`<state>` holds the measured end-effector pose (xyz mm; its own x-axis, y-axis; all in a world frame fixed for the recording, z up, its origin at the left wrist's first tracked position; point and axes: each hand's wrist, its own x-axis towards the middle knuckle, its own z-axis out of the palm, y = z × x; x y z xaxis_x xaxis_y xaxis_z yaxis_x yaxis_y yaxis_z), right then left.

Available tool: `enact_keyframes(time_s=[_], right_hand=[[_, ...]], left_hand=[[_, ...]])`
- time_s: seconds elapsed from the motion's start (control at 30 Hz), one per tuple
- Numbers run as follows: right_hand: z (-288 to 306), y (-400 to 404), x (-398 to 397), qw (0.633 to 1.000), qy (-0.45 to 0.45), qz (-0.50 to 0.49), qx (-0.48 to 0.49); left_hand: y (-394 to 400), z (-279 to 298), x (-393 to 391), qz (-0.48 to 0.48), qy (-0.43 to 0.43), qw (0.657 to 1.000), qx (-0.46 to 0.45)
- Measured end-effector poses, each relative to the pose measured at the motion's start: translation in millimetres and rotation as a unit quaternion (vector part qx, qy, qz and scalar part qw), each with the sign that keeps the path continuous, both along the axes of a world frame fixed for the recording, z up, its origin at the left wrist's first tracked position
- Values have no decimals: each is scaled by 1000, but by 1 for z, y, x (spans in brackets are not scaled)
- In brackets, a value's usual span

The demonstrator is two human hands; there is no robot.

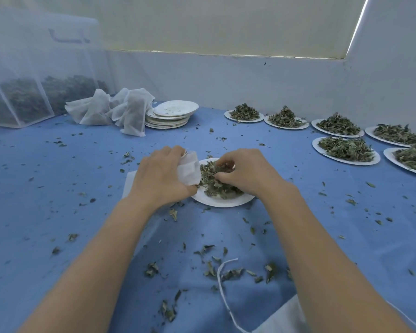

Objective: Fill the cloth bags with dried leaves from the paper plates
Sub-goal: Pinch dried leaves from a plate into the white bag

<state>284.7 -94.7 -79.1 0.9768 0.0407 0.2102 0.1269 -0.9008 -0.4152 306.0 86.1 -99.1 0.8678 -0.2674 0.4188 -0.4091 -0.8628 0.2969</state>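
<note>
Blue cloth table cover (58, 188), strewn with dried leaf fragments, spans the whole work surface. Translucent mesh containers (22, 97) at far left hold dark leaves; one bears a faint mark near the top, not legible. Loaded paper plates (346, 151), each heaped with dried leaves, stand in rows along the right side. Pile of empty cloth bags (111, 109) lies at rear left, just beside a stack of empty paper plates (171, 116). Paper plate in use (222, 201) sits centre, carrying a mound of dried leaves (214, 183). Left hand (161, 176) grips a small white cloth bag (189, 170) at the plate's left rim, long axis running near to far, its mouth turned right toward the leaves. Right hand (247, 171) rests on the mound, fingers curled and pinching leaves. White drawstring cord (222, 284) lies loose near the front edge. No readable writing or brand.
</note>
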Motion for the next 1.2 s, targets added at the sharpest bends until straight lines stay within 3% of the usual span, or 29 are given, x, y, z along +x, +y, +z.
enact_keyframes(time_s=[0.4, 0.83, 1.2], right_hand=[[18, -5, -5, 980, -109, 18, 168], [21, 17, -9, 983, -66, 99, 142], [16, 24, -5, 991, -11, 70, 115]], left_hand=[[-3, -3, 2, 4, 29, 998, -50], [-10, -3, -2, 8, 10, 991, -132], [-14, -6, -3, -25, -14, 988, -151]])
